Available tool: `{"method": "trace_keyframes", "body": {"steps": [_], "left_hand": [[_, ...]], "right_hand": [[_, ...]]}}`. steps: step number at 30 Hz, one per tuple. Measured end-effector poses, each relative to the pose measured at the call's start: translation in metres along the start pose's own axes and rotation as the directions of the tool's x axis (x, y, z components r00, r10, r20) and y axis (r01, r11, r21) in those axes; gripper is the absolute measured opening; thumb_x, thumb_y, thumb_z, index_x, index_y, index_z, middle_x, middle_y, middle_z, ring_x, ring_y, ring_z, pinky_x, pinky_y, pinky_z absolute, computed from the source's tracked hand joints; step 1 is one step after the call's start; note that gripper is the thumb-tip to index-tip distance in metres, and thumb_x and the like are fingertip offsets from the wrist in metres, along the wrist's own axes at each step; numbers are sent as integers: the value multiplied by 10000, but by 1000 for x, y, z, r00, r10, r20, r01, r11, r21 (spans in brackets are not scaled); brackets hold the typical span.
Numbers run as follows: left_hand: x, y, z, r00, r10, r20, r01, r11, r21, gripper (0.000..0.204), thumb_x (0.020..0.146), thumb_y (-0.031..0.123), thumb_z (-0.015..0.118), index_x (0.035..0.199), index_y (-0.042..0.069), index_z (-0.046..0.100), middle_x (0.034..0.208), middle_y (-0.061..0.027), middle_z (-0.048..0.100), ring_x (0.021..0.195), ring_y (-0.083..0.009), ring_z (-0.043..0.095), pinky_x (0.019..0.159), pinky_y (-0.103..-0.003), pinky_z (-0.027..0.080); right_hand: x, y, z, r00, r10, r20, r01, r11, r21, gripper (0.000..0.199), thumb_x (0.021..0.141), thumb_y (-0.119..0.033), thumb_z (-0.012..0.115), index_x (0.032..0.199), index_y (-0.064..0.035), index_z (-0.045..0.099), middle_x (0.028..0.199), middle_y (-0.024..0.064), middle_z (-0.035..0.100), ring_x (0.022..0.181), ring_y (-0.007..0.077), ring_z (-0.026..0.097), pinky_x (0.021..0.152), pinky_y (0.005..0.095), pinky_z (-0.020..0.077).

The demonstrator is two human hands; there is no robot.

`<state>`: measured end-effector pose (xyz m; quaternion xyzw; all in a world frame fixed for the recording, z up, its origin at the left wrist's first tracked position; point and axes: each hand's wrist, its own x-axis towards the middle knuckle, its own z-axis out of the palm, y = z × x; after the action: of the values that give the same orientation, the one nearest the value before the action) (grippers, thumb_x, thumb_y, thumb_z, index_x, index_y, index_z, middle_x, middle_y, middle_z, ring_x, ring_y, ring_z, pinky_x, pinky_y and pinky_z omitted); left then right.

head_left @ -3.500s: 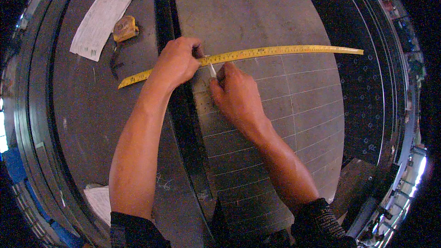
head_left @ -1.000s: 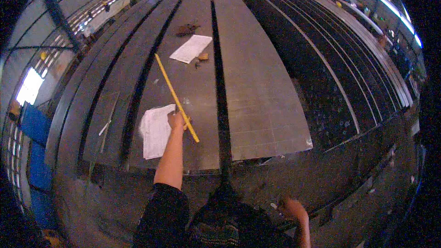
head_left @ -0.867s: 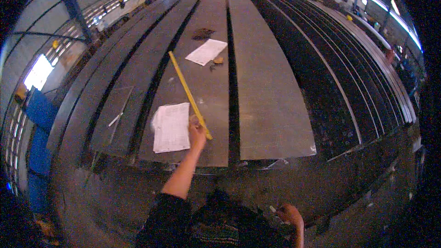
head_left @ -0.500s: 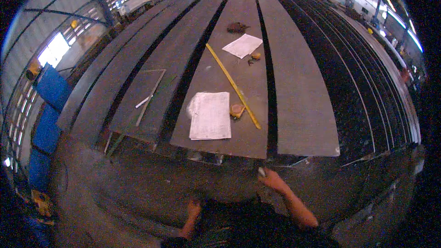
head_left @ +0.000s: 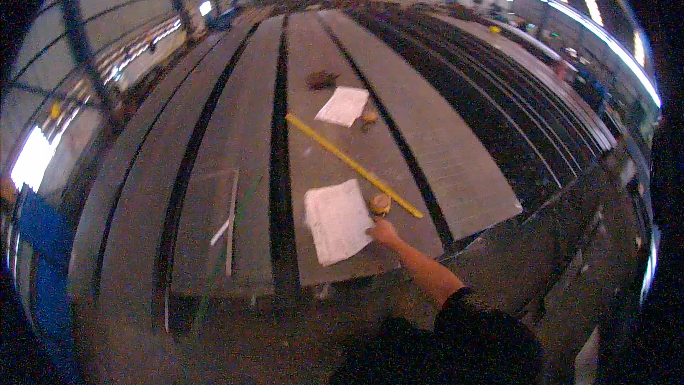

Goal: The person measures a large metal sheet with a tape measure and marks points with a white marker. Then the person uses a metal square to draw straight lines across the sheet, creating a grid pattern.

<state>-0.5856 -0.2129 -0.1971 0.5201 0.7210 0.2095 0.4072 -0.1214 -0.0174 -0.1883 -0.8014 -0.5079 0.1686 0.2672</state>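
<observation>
My right hand (head_left: 385, 232) reaches over the near end of a long grey metal plate (head_left: 335, 164), at the right edge of a stack of white paper sheets (head_left: 336, 222). Its fingers look bunched together, but blur hides what they hold, if anything. Just beyond the fingertips lies a yellow tape measure (head_left: 380, 204). A long yellow ruler (head_left: 349, 162) runs diagonally across the same plate. Farther up are a second white sheet (head_left: 343, 105), a small orange-yellow thing (head_left: 369, 117) and a dark crumpled item (head_left: 323, 80). My left hand is out of view.
More long plates lie side by side with dark gaps between them. On a left plate rest a thin metal square (head_left: 232, 221) and a short white stick (head_left: 220, 232). Dark rails (head_left: 484, 93) run along the right. Blue panels (head_left: 48, 224) stand at the far left.
My right hand has moved forward from the plate's near edge to the paper's side; the small pale thing in it no longer shows. My left hand has left the view. The view has turned right.
</observation>
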Motion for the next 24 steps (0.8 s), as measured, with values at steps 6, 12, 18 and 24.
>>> {"method": "trace_keyframes", "body": {"steps": [6, 12, 18, 24], "left_hand": [[57, 53, 7, 993, 71, 93, -75, 996, 44, 364, 927, 220, 607, 1250, 56, 581, 1237, -197, 596, 1143, -374, 566, 963, -445, 465], [50, 57, 19, 993, -5, 118, -2, 999, 53, 364, 928, 224, 606, 1248, 53, 583, 1234, -197, 599, 1139, -372, 568, 962, -445, 466], [-42, -18, -42, 958, -283, 36, 280, 957, 73, 364, 930, 229, 606, 1247, 50, 584, 1231, -197, 601, 1135, -371, 570, 961, -444, 467], [-70, -42, -49, 904, -427, 29, 424, 903, 60, 365, 931, 233, 606, 1245, 47, 586, 1228, -197, 603, 1132, -370, 572, 960, -443, 467]], "right_hand": [[62, -79, -74, 991, 115, -71, -124, 982, -144, 575, 734, -319, 757, 1213, -31, 620, 1106, 257, 665, 1067, 400, 634, 902, 465, 505], [141, -39, -100, 931, 283, -230, -248, 954, 170, 483, 788, -302, 710, 1165, -20, 603, 1051, 223, 672, 972, 434, 639, 826, 511, 531], [160, -75, -160, 920, 229, -318, -255, 966, -44, 436, 1000, -365, 444, 1122, 16, 616, 1138, 275, 612, 1051, 416, 621, 860, 507, 507], [124, -102, -42, 898, -426, 107, 426, 904, 25, 313, 884, -272, 638, 1016, 1, 717, 920, 199, 713, 766, 304, 705, 709, 395, 559]]}}
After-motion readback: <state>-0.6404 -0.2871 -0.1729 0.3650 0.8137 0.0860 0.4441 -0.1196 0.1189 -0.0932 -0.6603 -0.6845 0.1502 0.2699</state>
